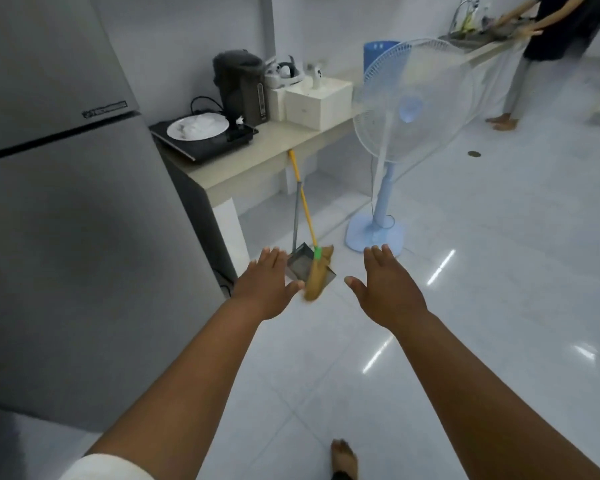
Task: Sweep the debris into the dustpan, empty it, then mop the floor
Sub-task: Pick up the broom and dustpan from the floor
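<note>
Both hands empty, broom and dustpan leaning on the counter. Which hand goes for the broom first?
Left, probably. The left hand is open and appears right next to the broom and dustpan; the right hand, also open, sits farther off toward the fan.

One broom (317, 271), one dustpan (300, 265), one fan (409, 109), two hands.
</note>
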{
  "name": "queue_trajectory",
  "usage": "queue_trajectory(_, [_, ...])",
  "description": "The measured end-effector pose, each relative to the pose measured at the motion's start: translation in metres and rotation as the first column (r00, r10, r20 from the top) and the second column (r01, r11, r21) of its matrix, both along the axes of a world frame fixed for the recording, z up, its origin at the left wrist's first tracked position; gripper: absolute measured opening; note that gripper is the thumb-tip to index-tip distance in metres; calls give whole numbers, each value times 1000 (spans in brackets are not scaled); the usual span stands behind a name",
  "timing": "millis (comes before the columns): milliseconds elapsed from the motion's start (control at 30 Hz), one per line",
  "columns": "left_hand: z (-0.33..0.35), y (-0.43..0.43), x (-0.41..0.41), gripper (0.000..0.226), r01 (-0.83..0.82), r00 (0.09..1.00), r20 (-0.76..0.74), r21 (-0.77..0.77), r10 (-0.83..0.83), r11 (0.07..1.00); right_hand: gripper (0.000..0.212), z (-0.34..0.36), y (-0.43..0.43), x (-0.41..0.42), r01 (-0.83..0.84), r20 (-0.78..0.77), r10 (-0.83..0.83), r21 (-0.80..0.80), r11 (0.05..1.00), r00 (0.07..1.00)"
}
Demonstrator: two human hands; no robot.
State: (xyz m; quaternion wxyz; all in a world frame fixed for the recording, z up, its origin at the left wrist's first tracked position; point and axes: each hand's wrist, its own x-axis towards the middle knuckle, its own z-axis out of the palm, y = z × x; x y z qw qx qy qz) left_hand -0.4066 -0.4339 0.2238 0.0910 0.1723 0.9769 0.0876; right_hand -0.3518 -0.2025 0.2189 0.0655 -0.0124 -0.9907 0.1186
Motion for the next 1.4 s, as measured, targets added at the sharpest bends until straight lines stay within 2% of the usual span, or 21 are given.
queue_trajectory(200, [1,33,-68,77,-76,997,10,-12,77,997,68,1,33,-92,-103,19,103,10,995,995])
queue_trajectory(500, [-22,50,-143,78,-151,986,66,-45,154,988,71,-6,45,-192,-163,76,163,-12,987,984])
queue_trajectory(533, [-31,49,-172,78,-166,983,74,-36,168,986,71,-13,44,-225,-172,97,173,-17,985,980])
queue_trajectory(633, [-37,51,-201,79,-165,981,101,1,164,986,71,-13,43,-253,-174,109,174,-4,985,979])
queue_trajectory(1033, [-37,32,-420,78,-158,981,118,31,153,987,74,-9,18,-450,-138,162,141,-27,990,977])
queue_trajectory(1400, [-59,42,-527,79,-189,971,151,23,183,982,75,-28,23,-564,-129,241,141,-66,989,960])
